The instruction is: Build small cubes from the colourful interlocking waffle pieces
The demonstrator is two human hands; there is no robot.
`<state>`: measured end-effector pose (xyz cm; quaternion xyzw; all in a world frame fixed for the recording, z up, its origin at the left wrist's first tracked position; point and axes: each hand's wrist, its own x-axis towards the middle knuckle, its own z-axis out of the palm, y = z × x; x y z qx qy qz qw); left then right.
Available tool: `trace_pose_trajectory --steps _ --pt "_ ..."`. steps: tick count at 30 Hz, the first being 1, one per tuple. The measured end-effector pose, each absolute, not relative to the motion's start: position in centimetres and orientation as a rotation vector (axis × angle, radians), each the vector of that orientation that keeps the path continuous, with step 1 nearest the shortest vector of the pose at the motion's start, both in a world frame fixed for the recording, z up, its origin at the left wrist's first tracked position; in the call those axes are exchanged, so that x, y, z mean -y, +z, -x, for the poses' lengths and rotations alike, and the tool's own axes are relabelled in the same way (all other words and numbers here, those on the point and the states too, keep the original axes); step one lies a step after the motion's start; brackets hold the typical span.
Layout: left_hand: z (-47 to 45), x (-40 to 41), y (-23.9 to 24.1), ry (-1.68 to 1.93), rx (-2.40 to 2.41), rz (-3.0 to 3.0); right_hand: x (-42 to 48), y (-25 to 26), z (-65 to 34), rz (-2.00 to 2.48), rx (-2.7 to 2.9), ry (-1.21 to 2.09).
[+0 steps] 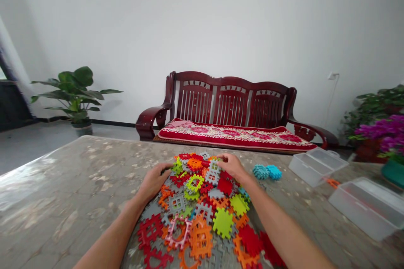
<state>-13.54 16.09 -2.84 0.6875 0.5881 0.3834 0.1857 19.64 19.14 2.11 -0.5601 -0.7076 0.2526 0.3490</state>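
Note:
A heap of interlocking plastic building tiles with notched edges, in red, orange, grey and lime green, covers the tabletop before me; a plain lime tile (223,222) and an orange window tile (201,237) lie near its front. My left hand (157,180) rests at the heap's far left side, thumb and fingers apart, beside lime green tiles (178,167). At the far right side, my right hand (232,166) has its fingers bent over the upper edge of a grey window tile (213,172), which is tilted up. Its fingertips are partly hidden.
Two small stacks of blue tiles (274,172) stand right of the heap. Farther right are two clear plastic boxes (362,210), with an orange tile (333,183) between them. A patterned cloth (78,189) covers the table. Behind it stands a wooden bench (230,101); flowers (383,132) are at right.

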Motion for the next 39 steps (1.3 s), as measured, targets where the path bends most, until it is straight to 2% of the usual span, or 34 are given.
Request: trace_pose_trajectory --steps 5,12,16,23,27,33,39 --pt "13.5 -16.1 -3.0 1.082 -1.671 -1.932 -15.4 4.9 -16.2 1.304 1.953 0.402" --pt "13.3 -15.8 -2.5 1.064 -1.664 -1.960 -13.5 6.8 -15.1 1.093 1.927 0.586" --pt "13.2 -15.8 -2.3 1.060 -1.668 -1.964 -13.8 5.3 -19.1 1.274 1.787 0.623" --pt "13.2 -15.8 -2.1 1.051 -1.676 -1.970 -11.4 0.7 -25.0 1.728 1.890 0.092" --pt "13.3 -15.9 -2.2 1.054 -1.667 -1.977 -10.2 -0.3 -25.5 1.986 1.906 -0.034" --pt "13.4 -16.0 -2.5 1.070 -1.665 -1.973 -10.4 -1.2 -24.4 1.838 1.942 0.115" --pt "13.5 -16.0 -2.6 1.071 -1.660 -1.983 -11.1 -0.2 -22.3 1.481 1.677 0.717"
